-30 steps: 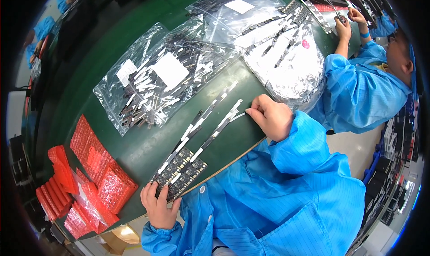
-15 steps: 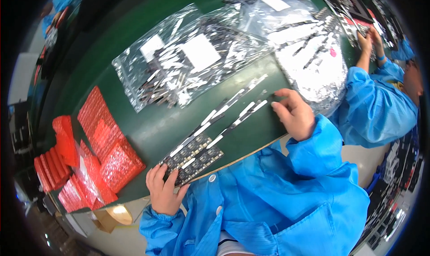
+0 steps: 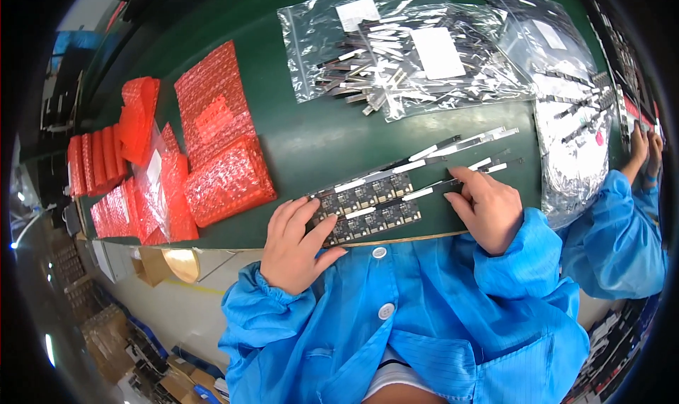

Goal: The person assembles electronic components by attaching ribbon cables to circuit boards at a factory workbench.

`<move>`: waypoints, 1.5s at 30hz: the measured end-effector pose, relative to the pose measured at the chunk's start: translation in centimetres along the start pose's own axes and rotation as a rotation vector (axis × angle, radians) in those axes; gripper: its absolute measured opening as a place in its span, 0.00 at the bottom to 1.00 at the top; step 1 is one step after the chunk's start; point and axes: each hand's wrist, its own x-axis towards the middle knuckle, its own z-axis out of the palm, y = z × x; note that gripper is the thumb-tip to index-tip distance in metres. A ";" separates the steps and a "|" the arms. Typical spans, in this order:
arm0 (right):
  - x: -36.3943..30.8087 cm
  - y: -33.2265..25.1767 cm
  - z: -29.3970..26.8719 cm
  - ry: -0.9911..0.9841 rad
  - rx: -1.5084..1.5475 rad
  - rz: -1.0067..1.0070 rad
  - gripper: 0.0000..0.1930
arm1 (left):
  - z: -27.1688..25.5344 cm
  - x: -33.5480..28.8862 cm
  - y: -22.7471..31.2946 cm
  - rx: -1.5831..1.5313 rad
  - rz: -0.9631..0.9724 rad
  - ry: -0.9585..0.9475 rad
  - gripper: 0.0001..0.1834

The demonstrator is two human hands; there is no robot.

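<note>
A black circuit board panel (image 3: 364,207) with rows of small components lies near the table's front edge. My left hand (image 3: 296,248) rests on its left end, fingers spread. Long thin black-and-white strips, which look like flat flex cables (image 3: 424,154), run from the panel toward the upper right, some lying across it. Beside the nearer strip is my right hand (image 3: 488,209), thumb and forefinger curved and apart on either side of it. That strip's dark middle part shows between these fingertips. The remaining fingers are folded and partly hidden.
Clear bags of similar strips (image 3: 417,57) lie at the back of the green table (image 3: 304,146). Another clear bag (image 3: 569,149) is on the right, next to a co-worker's blue sleeve (image 3: 608,241). Red bubble-wrap pieces (image 3: 230,181) and rolls (image 3: 99,160) lie at left.
The view has turned, shifting the scene. My right hand has moved from beyond the strips' far ends to the middle of the nearer strip. My left hand stays on the panel.
</note>
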 end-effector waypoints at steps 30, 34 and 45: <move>-0.4 -0.4 -0.2 0.013 0.277 0.081 0.09 | 0.3 -1.8 -0.2 -0.044 -0.216 0.176 0.28; -0.3 -2.4 -2.0 -0.041 0.192 -0.081 0.10 | 0.6 -1.4 -0.1 -0.055 -0.188 0.236 0.24; 2.2 -6.3 -1.8 -0.031 0.279 -0.587 0.13 | 0.7 2.6 1.5 -0.319 -0.081 0.241 0.19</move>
